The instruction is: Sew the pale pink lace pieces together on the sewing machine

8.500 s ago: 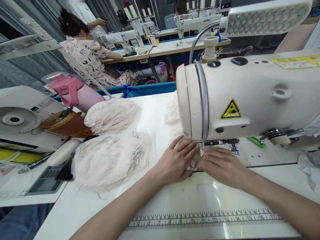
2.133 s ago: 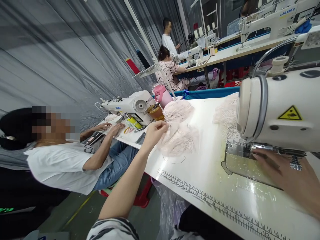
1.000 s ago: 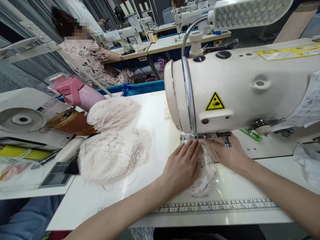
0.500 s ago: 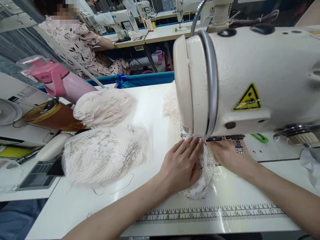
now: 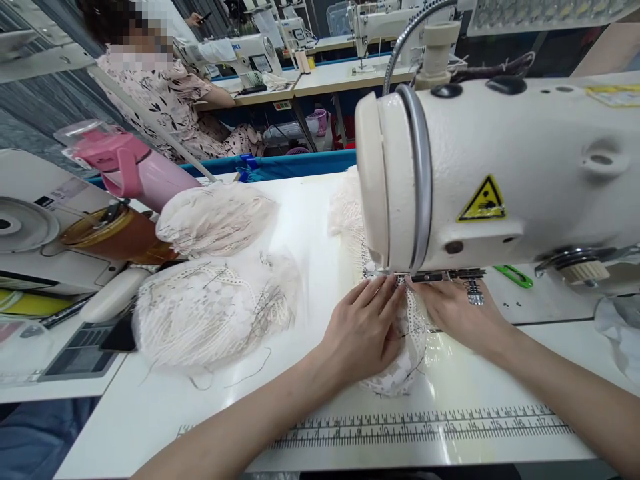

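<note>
My left hand (image 5: pixel 363 330) lies flat on a piece of white lace fabric (image 5: pixel 400 377), fingers stretched forward to the foot of the sewing machine (image 5: pixel 475 173). The machine's head hides the needle area and part of the fabric. My right hand (image 5: pixel 457 307) rests on the other side of the lace, its fingers extended left beneath the machine and partly covered by it. More of the lace (image 5: pixel 347 207) spreads out behind the needle area. Two bundles of white lace, a front one (image 5: pixel 200 313) and a rear one (image 5: pixel 215 217), sit left of my hands.
A printed ruler (image 5: pixel 400 430) runs along the table's front edge. At left stand a pink bottle (image 5: pixel 145 167) and an amber container (image 5: pixel 110 233). Green thread snips (image 5: pixel 515 276) lie right of the needle area. A person (image 5: pixel 155 100) sits at another machine beyond.
The whole view has shifted slightly, with the machine and background sitting a little lower. My hands stay in nearly the same place on the lace.
</note>
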Demonstrator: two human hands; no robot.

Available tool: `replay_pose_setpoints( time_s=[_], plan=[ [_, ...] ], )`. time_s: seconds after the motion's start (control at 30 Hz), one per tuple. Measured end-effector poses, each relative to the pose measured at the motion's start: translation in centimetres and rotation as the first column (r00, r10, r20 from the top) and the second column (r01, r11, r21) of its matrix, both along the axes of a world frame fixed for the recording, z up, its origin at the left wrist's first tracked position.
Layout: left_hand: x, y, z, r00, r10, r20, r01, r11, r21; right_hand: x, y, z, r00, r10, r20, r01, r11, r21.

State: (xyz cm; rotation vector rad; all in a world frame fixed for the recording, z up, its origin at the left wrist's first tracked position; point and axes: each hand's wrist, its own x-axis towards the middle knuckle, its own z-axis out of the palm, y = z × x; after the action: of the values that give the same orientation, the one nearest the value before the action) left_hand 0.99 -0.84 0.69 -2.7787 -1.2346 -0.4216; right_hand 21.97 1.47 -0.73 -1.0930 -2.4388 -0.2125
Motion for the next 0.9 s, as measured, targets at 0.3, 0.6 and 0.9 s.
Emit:
replay_pose_setpoints(
  time_s=[0.3, 0.6, 0.9],
  plan=[
    [0.0, 0.0, -0.3, 1.0, 0.016, -0.011, -0.015, 1.0, 0.004, -0.2, 0.0, 0.0, 0.997, -0.022, -0.07, 0.02, 1.0, -0.021],
    [0.3, -1.4, 3.3, 0.999, -0.003, 0.054, 0.007, 0.997, -0.081, 0.2, 0.6, 1.4, 0.96, 0.216, -0.178, -0.233, 0.969, -0.084],
    [-0.8, -6.2, 3.3, 0.896, -0.298, -0.329, 0.38, 0.898, 0.222, 0.6, 1.4, 0.9, 0.883, 0.337, -0.327, -0.431, 0.858, -0.28]
  ],
)
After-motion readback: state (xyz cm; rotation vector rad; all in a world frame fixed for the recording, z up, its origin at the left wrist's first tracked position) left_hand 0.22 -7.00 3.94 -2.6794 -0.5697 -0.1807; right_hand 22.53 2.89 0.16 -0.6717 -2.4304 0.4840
